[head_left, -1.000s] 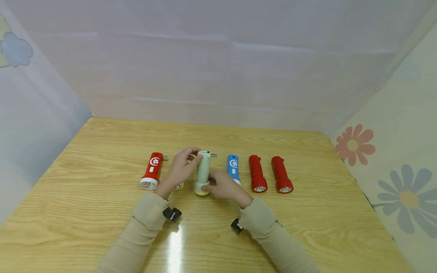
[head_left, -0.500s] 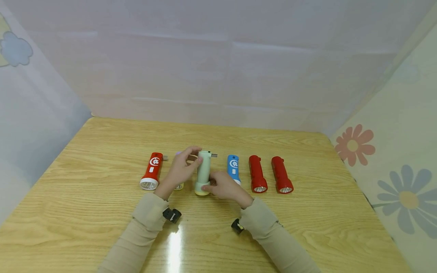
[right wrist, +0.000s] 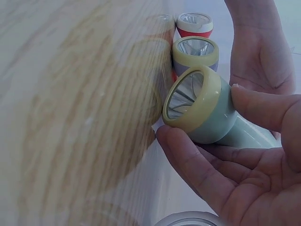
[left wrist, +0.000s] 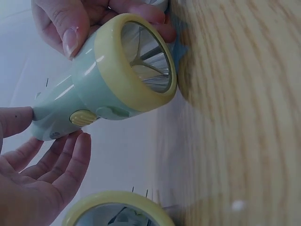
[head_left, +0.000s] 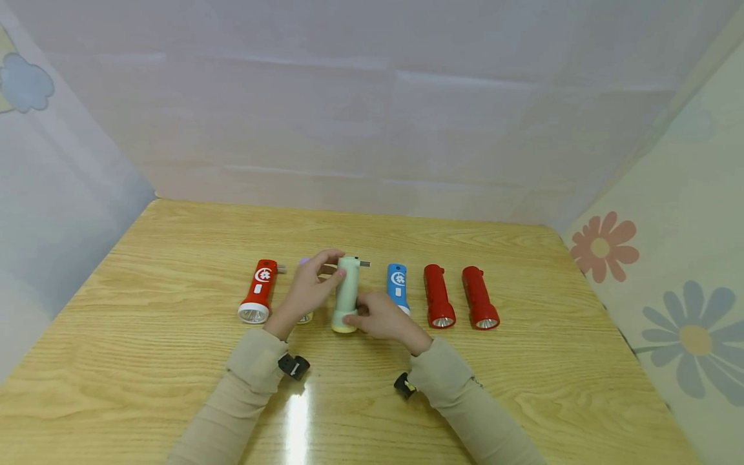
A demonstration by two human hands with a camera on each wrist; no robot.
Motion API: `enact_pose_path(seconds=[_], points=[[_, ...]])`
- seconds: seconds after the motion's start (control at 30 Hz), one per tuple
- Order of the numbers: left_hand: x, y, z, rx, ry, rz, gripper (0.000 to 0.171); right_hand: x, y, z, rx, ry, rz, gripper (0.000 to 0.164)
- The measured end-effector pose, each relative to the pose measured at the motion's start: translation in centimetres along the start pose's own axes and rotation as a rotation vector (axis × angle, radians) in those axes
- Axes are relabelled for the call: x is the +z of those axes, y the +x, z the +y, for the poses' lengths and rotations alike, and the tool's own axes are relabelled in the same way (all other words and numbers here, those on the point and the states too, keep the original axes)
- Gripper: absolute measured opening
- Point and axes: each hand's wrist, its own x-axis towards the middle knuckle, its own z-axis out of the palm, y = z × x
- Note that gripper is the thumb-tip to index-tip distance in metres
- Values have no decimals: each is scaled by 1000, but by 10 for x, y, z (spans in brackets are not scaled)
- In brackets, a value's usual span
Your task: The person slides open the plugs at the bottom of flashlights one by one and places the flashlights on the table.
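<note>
A pale green flashlight (head_left: 347, 294) with a yellow lens rim (left wrist: 115, 61) is held between both hands, its plug prongs (head_left: 365, 263) sticking out to the right at the tail. My left hand (head_left: 308, 287) pinches the tail end between thumb and fingers. Lower down, my right hand (head_left: 380, 315) grips the head, thumb on top and fingers beneath, as the right wrist view shows. A yellow slide switch (left wrist: 83, 117) faces the left wrist camera. Behind the left hand lies a purple flashlight with a yellow rim (right wrist: 195, 52), mostly hidden in the head view.
On the wooden table (head_left: 192, 387), a red flashlight with a white rim (head_left: 259, 290) lies at left, prongs out. To the right are a blue flashlight (head_left: 398, 284) and two red ones, the nearer (head_left: 438, 296) and the farther (head_left: 480, 297). A cloth backdrop (head_left: 372, 129) stands behind.
The green flashlight's tail has shifted very slightly to the right. Both hands keep their hold, and the other flashlights have not moved.
</note>
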Motion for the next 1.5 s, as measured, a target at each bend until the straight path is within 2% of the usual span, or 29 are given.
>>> enact_pose_path(seconds=[0.53,0.9,1.0,1.1,1.13,1.23,1.33,1.5], points=[[3,3,-4,-61,-9,16,37,4,0,-3,50,27,37,26],[5,2,-7,-56,-29,22,40,5,2,-3,66,25,41,27],[5,2,-4,-60,-24,27,39,5,1,-3,73,27,41,27],[4,-1,11,-87,-5,16,40,4,1,-5,84,29,43,26],[4,0,11,-92,3,16,40,4,1,-5,88,29,43,25],[4,1,7,-110,35,2,40,4,1,-5,93,24,47,25],[7,5,-9,-113,57,6,42,5,2,-5,109,39,43,24],[8,7,-10,-138,64,0,44,5,3,-4,151,71,26,25]])
